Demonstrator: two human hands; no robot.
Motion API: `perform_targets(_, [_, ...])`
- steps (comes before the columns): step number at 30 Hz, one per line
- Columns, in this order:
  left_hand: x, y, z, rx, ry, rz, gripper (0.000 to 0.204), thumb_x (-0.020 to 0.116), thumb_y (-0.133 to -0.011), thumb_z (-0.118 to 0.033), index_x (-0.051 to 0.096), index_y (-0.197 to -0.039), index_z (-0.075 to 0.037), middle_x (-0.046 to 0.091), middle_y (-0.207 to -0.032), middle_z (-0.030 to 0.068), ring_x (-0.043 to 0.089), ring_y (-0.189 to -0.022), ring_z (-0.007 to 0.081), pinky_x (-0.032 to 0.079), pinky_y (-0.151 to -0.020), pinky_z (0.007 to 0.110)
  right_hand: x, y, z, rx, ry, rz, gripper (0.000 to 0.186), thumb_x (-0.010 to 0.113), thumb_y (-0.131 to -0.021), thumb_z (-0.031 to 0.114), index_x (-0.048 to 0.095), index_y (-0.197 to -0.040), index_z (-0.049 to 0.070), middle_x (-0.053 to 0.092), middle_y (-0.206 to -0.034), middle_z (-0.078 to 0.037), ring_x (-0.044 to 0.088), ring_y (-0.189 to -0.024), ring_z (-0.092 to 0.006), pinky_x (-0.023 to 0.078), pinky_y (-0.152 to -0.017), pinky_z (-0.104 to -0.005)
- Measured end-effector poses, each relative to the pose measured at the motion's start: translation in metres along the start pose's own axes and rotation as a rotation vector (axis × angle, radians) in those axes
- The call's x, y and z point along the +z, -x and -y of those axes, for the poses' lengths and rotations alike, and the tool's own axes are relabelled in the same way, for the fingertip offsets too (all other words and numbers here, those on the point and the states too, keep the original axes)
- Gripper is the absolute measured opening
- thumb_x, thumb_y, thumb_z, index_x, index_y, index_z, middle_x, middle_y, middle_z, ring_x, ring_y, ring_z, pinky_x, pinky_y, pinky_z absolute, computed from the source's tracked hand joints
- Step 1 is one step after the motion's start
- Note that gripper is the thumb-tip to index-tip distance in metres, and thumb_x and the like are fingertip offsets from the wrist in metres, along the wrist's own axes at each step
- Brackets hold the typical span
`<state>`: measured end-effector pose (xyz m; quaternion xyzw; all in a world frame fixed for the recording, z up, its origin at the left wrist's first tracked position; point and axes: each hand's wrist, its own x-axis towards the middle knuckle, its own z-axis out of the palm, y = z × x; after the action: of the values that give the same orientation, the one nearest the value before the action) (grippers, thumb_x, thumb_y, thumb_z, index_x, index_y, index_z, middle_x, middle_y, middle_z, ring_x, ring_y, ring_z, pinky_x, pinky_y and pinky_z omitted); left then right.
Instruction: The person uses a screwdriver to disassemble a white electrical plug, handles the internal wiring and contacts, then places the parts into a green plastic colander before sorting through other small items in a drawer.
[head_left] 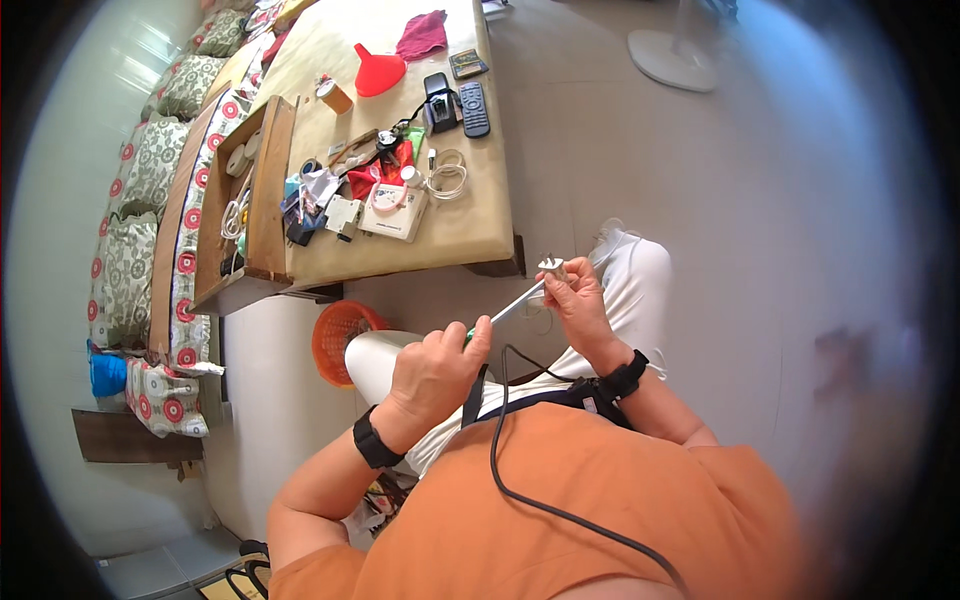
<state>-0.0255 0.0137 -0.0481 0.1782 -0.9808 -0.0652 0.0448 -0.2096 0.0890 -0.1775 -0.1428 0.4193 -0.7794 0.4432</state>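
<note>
My left hand (437, 371) is closed round the green handle of a screwdriver (516, 304), whose long pale shaft slants up and right to a small plug (552, 266). My right hand (580, 305) pinches that plug, with its metal pins upward, between thumb and fingers. Whether the tip sits in the plug or just against it, I cannot tell. A dark cable (541, 516) loops over my orange shirt and lap, below both hands.
Ahead is a bed-like table (420, 244) with cables, a red funnel (378, 73), remote (474, 108), boxes and small items. A wooden drawer (270, 180) rests at its left, beside patterned cushions (140, 260). An orange basket (335, 342) stands below; a white stand base (670, 65) is upper right.
</note>
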Motion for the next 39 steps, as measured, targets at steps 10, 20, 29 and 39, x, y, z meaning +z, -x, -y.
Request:
perform_targets(10, [-0.011,-0.007,0.006,-0.954,1.865,0.214,0.051,0.064,-0.079,-0.008,0.039,-0.123,-0.007,0.057,-0.096,0.0122,0.057,-0.070,0.0165,0.044,-0.047,0.023,0.000,-0.006,0.012,0.103,-0.289,-0.047,0.020,0.059,-0.085,0.005,0.042,-0.092,0.012,0.062,-0.083,-0.005,0.054,-0.061,-0.0062,0.046,-0.056,-0.0214])
perform_targets(20, [-0.001,0.000,0.002,-0.721,1.869,0.373,0.031,0.049,-0.091,-0.014,0.046,-0.121,-0.006,0.058,-0.095,0.0126,0.048,-0.056,0.0099,0.037,-0.039,0.020,0.002,-0.004,0.009,0.083,-0.224,0.023,0.017,0.057,-0.087,0.009,0.043,-0.094,0.013,0.061,-0.084,-0.003,0.053,-0.064,-0.0050,0.047,-0.060,-0.0205])
perform_targets(29, [-0.008,-0.013,-0.008,0.139,-0.052,-0.199,0.033,0.062,-0.074,-0.008,0.058,-0.108,-0.009,0.055,-0.080,0.0027,0.055,-0.058,0.0128,0.045,-0.045,0.026,0.000,-0.007,0.003,0.013,-0.073,-0.014,0.015,0.056,-0.087,0.009,0.042,-0.093,0.012,0.060,-0.087,-0.002,0.051,-0.065,-0.0031,0.045,-0.061,-0.0189])
perform_targets(39, [0.021,0.009,-0.005,-1.032,2.288,0.397,0.032,0.056,-0.088,-0.020,0.045,-0.117,-0.012,0.055,-0.086,0.0077,0.049,-0.063,0.0128,0.039,-0.047,0.021,0.005,-0.003,0.006,0.130,-0.294,-0.066,0.017,0.056,-0.085,0.006,0.042,-0.094,0.012,0.060,-0.086,-0.005,0.053,-0.063,-0.0054,0.046,-0.059,-0.0211])
